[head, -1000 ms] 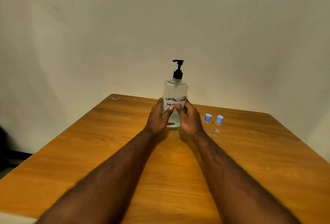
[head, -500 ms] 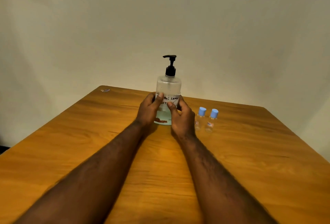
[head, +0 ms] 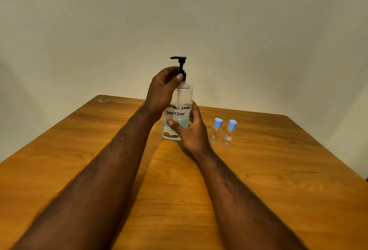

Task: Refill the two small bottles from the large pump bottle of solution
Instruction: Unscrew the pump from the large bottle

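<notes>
Dim, warm room light; wide-angle view, soft towards the edges.

The bench (head: 278, 170) glows orange-brown, with a faint sheen between the forearms, and darkens towards the lower corners. A soft-edged shadow lies on it along the inner side of the left forearm (head: 99, 180). The wall (head: 258, 30) is flat grey-beige and shades darker at the left and right edges. The pump bottle (head: 184, 94) in the middle is sharp enough for its handwritten label to be read. The forearms blur near the bottom edge, stretched large by the lens.
</notes>
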